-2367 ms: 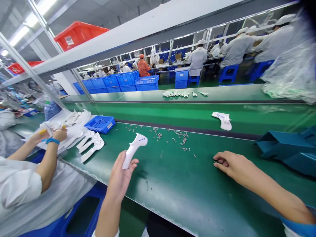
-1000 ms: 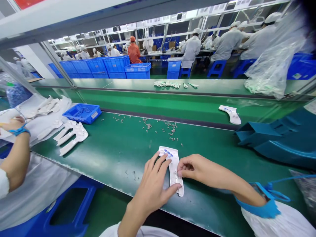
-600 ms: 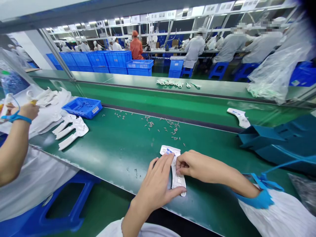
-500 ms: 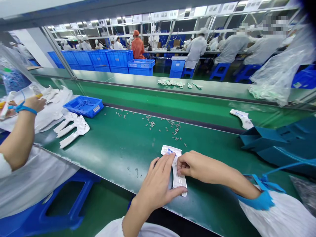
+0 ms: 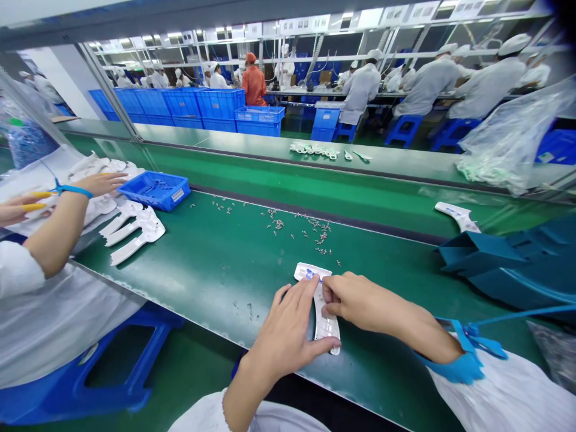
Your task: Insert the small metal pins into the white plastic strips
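Observation:
A white curved plastic housing (image 5: 326,321) with a blue piece near its upper end lies on the green table, inner side up. My left hand (image 5: 288,327) steadies it, fingertips near the blue piece and thumb at the lower end. Fingers curled in a pinch, my right hand (image 5: 348,300) works over the housing's right edge, close to the left fingertips. Whatever it pinches is hidden. Beyond both hands, many small screws (image 5: 321,231) are scattered on the table.
Left, a co-worker's hand (image 5: 101,183) reaches over white parts beside a blue tray (image 5: 155,191). More white housings (image 5: 139,234) lie in front of it. To the right are teal bins (image 5: 508,258), with another white housing (image 5: 459,217) behind them on the conveyor belt.
My hands stay almost where they were on the housing. The co-worker's hand at left has moved right, towards the blue tray. The housing on the belt has shifted right.

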`<state>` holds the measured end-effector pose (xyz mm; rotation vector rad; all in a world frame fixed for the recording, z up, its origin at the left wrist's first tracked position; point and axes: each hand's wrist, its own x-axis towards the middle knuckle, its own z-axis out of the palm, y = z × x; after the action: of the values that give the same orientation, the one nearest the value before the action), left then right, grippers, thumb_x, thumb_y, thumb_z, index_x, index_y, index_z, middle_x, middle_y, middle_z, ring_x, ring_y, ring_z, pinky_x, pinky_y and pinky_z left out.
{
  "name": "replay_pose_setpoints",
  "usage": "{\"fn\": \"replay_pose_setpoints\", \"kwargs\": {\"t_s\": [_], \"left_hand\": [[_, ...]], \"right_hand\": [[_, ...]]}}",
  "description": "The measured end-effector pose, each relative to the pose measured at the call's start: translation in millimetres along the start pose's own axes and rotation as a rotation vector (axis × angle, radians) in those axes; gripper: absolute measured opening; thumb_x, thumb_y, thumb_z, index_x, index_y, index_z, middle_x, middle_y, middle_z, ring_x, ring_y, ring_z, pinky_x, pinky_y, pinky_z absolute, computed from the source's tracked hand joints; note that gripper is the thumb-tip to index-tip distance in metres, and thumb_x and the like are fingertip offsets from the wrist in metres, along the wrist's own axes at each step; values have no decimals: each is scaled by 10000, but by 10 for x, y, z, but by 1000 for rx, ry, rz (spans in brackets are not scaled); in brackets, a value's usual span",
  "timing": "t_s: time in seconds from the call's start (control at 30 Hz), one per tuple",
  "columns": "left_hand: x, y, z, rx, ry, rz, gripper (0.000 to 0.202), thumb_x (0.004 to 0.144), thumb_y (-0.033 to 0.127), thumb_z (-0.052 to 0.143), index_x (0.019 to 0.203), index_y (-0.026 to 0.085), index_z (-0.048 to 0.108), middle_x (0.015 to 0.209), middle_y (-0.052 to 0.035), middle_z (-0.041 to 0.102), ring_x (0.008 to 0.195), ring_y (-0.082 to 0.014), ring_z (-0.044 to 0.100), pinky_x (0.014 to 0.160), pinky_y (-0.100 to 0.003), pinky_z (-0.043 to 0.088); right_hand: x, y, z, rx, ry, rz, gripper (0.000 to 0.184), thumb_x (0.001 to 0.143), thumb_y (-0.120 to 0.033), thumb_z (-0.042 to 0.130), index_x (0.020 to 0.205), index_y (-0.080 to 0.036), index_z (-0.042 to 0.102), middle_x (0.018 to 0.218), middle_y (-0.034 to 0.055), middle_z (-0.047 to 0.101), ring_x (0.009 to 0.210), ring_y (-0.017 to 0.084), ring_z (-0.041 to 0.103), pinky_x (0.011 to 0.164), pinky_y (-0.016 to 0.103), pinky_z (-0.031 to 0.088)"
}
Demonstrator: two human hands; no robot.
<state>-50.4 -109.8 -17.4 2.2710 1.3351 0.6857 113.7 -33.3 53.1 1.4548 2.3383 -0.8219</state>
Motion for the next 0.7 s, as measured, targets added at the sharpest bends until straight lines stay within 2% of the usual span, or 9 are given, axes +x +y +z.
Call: {"fn": "replay_pose_setpoints", "kwargs": {"t_s": [0.07,0.17,0.23,0.27,0.33,0.4,0.5,0.63,0.7], "left_hand": [[2,7,-11,3,-2,-1,1037,806,490,735,1521,273,16,1547,-167,353,1417,-316,369,1119,-558,329],[-14,9,-16,12,-2,-12,1050,804,477,743,1522,279,3,1554,-156,345,1421,-310,361,1127,-551,325],[-31,3,-9,12,2,-17,1075,804,479,743,1528,284,-27,1559,-147,339,1423,-313,356,1127,-546,330],[-38,-1,-5,10,7,-16,1082,806,482,740,1531,286,-39,1562,-145,334,1423,-316,354,1126,-544,333],[-47,-9,4,4,19,-11,1078,815,481,731,1535,288,-49,1565,-143,328,1424,-316,350,1123,-537,340],[-48,-14,8,3,36,-8,1062,826,465,725,1537,289,-43,1566,-141,326,1426,-315,346,1119,-529,349],[-40,-13,2,4,47,-4,1039,839,443,716,1540,291,-35,1563,-143,331,1421,-328,353,1101,-532,370],[-34,-6,-14,2,44,-7,1016,846,450,706,1542,290,-16,1561,-148,333,1413,-342,363,1093,-540,376],[-34,-5,-16,3,39,-14,1012,843,450,710,1542,292,-5,1561,-146,332,1413,-341,363,1095,-538,376]], "right_hand": [[20,21,2,-5,8,1,93,793,-248,677,790,-212,592,806,47,671,743,223,605,548,280,296],[23,197,-43,120,28,-114,103,821,-288,643,777,-212,589,747,24,666,693,196,600,555,273,342],[19,421,-83,233,127,-159,153,889,-341,555,826,-213,610,763,23,682,701,189,616,598,277,405],[22,548,-93,252,217,-140,186,911,-361,518,885,-212,627,818,34,697,740,197,630,641,288,435],[48,781,-77,204,371,-84,237,911,-360,508,1021,-204,648,984,71,702,842,221,645,744,327,469],[106,928,-8,156,421,-96,296,904,-346,518,1124,-196,648,1111,101,670,888,227,647,801,350,480],[232,948,127,119,451,-123,318,916,-315,512,1176,-188,644,1149,113,640,877,215,649,816,352,488],[356,832,194,58,485,-95,226,938,-278,487,1023,-183,673,1005,93,655,856,215,637,784,338,481],[371,804,183,55,485,-104,225,945,-277,475,1008,-181,669,989,90,652,852,214,634,774,335,481]]}}
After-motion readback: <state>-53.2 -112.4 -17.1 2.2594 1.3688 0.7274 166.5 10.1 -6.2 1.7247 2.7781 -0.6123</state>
